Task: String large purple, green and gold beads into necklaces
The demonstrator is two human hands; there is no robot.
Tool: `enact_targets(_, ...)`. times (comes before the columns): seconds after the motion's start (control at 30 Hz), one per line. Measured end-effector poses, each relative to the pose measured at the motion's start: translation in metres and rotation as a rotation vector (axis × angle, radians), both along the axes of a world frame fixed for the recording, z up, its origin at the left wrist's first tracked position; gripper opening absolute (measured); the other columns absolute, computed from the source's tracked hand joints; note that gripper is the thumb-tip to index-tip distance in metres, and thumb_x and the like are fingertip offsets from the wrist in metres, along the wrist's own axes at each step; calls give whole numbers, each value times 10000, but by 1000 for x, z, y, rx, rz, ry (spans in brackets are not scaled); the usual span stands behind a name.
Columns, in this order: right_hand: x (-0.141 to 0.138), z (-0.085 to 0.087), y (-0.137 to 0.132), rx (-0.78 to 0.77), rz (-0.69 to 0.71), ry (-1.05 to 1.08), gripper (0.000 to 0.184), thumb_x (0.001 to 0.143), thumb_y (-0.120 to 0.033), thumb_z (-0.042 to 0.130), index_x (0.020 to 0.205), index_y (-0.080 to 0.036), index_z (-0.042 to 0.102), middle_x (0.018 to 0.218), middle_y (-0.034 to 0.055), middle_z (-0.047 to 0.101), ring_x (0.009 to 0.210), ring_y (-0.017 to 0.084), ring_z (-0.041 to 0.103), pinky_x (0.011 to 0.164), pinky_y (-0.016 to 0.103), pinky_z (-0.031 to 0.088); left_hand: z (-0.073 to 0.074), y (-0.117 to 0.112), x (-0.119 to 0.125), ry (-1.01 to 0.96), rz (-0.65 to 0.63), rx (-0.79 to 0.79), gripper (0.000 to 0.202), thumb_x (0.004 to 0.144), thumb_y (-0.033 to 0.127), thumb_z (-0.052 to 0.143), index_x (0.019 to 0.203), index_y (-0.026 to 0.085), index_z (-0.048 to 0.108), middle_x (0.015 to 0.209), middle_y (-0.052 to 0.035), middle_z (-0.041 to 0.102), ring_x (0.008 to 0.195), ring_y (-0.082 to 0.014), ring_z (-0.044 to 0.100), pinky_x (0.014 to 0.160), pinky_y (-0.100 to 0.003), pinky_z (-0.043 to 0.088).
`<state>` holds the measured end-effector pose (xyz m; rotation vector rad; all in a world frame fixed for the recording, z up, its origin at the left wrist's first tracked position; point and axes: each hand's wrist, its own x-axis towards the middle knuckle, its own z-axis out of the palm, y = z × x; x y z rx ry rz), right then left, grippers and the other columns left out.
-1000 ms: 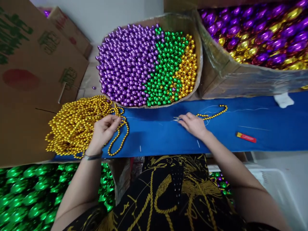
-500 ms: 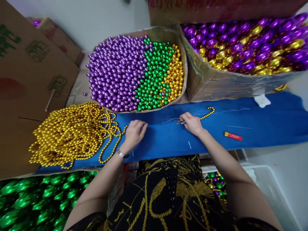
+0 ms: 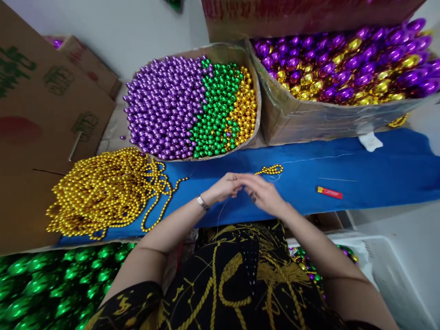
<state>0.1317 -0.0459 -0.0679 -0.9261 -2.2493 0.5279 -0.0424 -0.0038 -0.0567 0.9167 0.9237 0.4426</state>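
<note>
My left hand (image 3: 224,188) and my right hand (image 3: 261,194) meet fingertip to fingertip over the blue cloth (image 3: 360,178), both pinched closed. A thin thread (image 3: 220,215) hangs down from my left fingers. What sits between the fingertips is too small to make out. A short strand of gold beads (image 3: 270,170) lies on the cloth just beyond my right hand, with thread trailing off to the right. A large heap of gold bead strands (image 3: 103,192) lies to the left of my left hand.
A box of loose purple, green and gold beads (image 3: 192,105) stands behind the cloth. A box of larger purple and gold balls (image 3: 343,68) is at the back right. A red lighter (image 3: 329,192) lies on the cloth. Green balls (image 3: 51,284) fill the lower left. Cardboard boxes (image 3: 41,101) stand at left.
My left hand left the gold heap and moved right; my right hand drew back toward me. Both now meet at the middle. The short gold strand bunched up and shifted left.
</note>
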Motion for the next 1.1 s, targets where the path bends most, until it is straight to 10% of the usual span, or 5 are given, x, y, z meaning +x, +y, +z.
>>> enact_targets(0.3, 82, -38, 43, -202, -261, -413, 252, 868, -109, 544, 1056, -196, 687, 1057, 76, 695, 943, 174, 644, 806, 270, 512, 37, -23, -88, -55, 463, 143, 411, 670, 506, 818, 729, 150, 622, 470, 120, 197, 404, -21, 144, 392, -165, 161)
enact_targets(0.5, 170, -15, 45, -220, -594, -613, 313, 937, -238, 489, 1167, -188, 695, 1197, 170, 635, 735, 186, 592, 595, 312, 409, 8, -44, -117, 247, 405, 115, 484, 647, 590, 789, 736, 134, 654, 492, 88, 290, 423, -35, 213, 392, -173, 154)
enact_targets(0.7, 106, -8, 15, -219, -467, -635, 576, 946, -519, 512, 1471, -293, 444, 1246, 123, 586, 922, 237, 632, 645, 304, 464, -12, -55, -89, 329, 266, 133, 507, 749, 646, 662, 783, 141, 654, 549, 64, 318, 480, -60, 256, 424, -191, 171)
enact_targets(0.83, 45, -4, -5, -228, -227, -674, 439, 1022, -450, 376, 1412, -298, 508, 1139, 78, 632, 1015, 210, 635, 734, 277, 484, -9, -56, -91, 288, 266, 142, 484, 779, 631, 644, 791, 148, 642, 545, 69, 293, 482, -63, 236, 432, -197, 180)
enact_targets(1.1, -9, -2, -8, -263, -253, -940, 446, 1037, -467, 326, 1404, -284, 501, 1097, 106, 653, 904, 212, 661, 596, 248, 357, -5, -59, -92, 275, 261, 148, 515, 784, 654, 642, 810, 139, 649, 565, 59, 326, 483, -57, 247, 431, -203, 176)
